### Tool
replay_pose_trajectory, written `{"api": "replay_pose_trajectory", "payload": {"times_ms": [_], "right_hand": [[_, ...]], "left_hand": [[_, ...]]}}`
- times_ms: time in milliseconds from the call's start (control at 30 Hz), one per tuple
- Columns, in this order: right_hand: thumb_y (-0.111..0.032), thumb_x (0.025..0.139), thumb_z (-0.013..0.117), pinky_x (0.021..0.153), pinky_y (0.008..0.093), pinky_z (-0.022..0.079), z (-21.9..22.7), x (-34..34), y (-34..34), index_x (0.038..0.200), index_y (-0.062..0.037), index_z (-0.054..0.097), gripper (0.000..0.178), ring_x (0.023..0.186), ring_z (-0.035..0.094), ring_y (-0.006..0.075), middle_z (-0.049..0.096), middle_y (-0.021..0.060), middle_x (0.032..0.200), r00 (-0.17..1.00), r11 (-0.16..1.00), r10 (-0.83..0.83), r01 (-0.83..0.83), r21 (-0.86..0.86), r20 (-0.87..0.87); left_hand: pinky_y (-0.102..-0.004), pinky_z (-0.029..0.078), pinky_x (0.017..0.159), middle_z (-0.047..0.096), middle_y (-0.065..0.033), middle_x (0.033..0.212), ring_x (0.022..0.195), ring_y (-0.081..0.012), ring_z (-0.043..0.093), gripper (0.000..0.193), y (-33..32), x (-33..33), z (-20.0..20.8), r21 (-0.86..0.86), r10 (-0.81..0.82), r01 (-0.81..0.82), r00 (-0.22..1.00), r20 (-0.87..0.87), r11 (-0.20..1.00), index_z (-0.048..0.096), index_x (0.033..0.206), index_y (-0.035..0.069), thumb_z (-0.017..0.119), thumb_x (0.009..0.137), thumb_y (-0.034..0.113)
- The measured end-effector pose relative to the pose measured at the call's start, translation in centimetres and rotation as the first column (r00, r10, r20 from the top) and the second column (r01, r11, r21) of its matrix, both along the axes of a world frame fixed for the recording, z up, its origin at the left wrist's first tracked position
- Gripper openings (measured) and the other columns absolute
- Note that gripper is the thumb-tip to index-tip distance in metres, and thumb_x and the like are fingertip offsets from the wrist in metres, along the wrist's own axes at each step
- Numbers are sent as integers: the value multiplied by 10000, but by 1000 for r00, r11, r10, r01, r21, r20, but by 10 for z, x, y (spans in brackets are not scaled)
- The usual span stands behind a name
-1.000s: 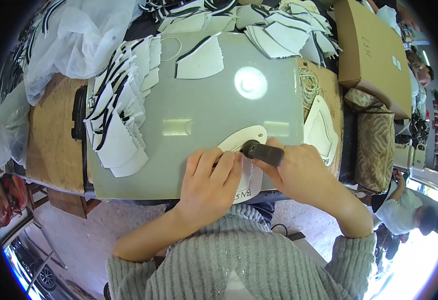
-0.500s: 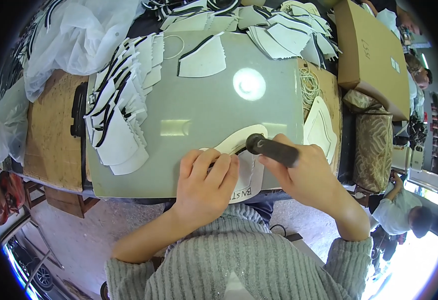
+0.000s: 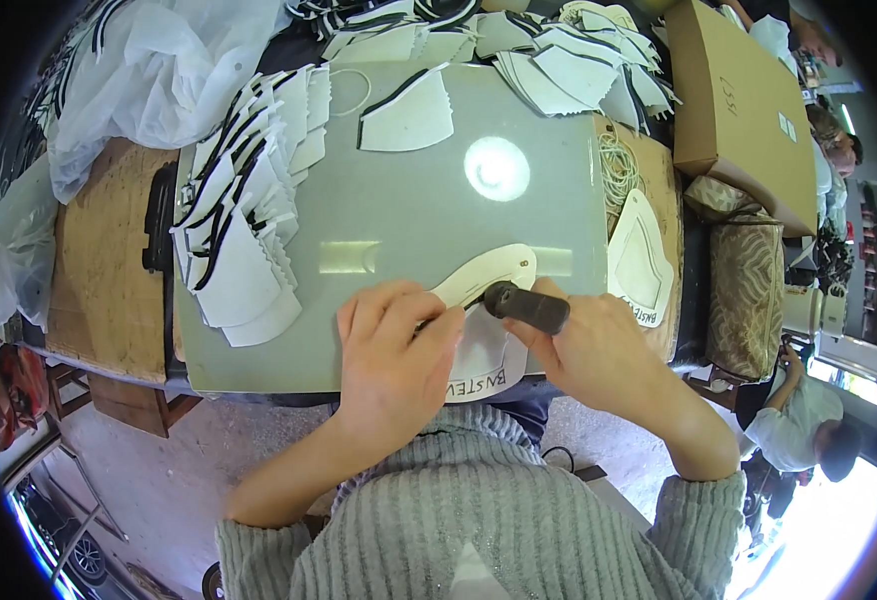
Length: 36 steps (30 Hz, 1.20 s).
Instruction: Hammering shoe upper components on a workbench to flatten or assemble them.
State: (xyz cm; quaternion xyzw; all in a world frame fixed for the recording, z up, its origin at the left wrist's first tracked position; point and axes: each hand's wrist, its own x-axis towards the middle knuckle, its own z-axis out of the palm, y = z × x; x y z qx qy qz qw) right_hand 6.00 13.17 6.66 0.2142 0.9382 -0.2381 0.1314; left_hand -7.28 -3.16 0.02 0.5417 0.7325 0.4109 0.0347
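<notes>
A pale template (image 3: 496, 263) with a curved outline and handwritten letters lies at the near edge of the grey-green work surface (image 3: 409, 215). On it rests a white panel (image 3: 481, 345) with a dark strip along its upper edge. My left hand (image 3: 391, 345) is closed, fingers bent and pressed at the panel's dark edge; its fingertips partly hide that edge. In my right hand (image 3: 604, 345) is a dark hammer (image 3: 529, 306), its round end at the dark strip just right of my left fingers. My palm hides the hammer's handle.
Overlapping white panels with black edges (image 3: 249, 220) lie on the left; another single panel (image 3: 409, 112) is farther back. More panels (image 3: 569, 70) pile up behind. At right are a second template (image 3: 642, 265), cord (image 3: 619, 170), a cardboard box (image 3: 749, 110) and a patterned cushion (image 3: 747, 300).
My right hand and the hammer have shifted slightly left and down, closer to my left fingers. My left hand has moved a little left, and the panel and template show more.
</notes>
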Motion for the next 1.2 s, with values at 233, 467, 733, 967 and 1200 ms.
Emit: {"api": "replay_pose_trajectory", "payload": {"times_ms": [233,467,733,967,1200], "right_hand": [[-275,987,574,528,466,507,26,-12,-1,955,2,581,279,582,652,376,624,162,621,964,994,-35,7,-107,-263],[-237,981,573,536,464,506,23,-13,-4,973,-32,582,205,604,647,370,624,146,662,990,997,47,-55,-62,-135],[-239,973,603,552,457,492,9,-8,-5,995,-18,610,222,607,638,372,619,158,664,1000,998,10,-10,-56,3],[-324,987,583,565,481,499,7,-6,0,945,12,570,338,622,654,395,638,179,647,997,997,51,-47,-59,53],[-275,998,587,598,487,490,29,-12,9,1044,-14,596,265,674,656,388,642,186,701,980,987,-140,125,-104,-141]], "left_hand": [[-457,427,940,625,-82,1043,1034,-252,589,289,-6,2,-5,-1,-79,83,936,-342,997,691,983,5,638,725,123],[-462,428,965,625,-87,1037,1022,-248,591,289,-6,3,-7,33,-77,94,937,-341,995,698,974,-12,633,724,118],[-450,433,928,631,-70,1016,1002,-249,598,286,-5,2,-4,12,-75,84,938,-338,996,705,977,0,670,711,100],[-426,413,862,632,-47,970,951,-256,612,337,-8,-8,0,44,-33,35,998,-44,998,698,990,67,718,654,53],[-413,412,836,623,-39,947,920,-266,608,271,-10,-6,-4,34,-84,94,970,-227,995,682,992,53,724,729,5]]}}
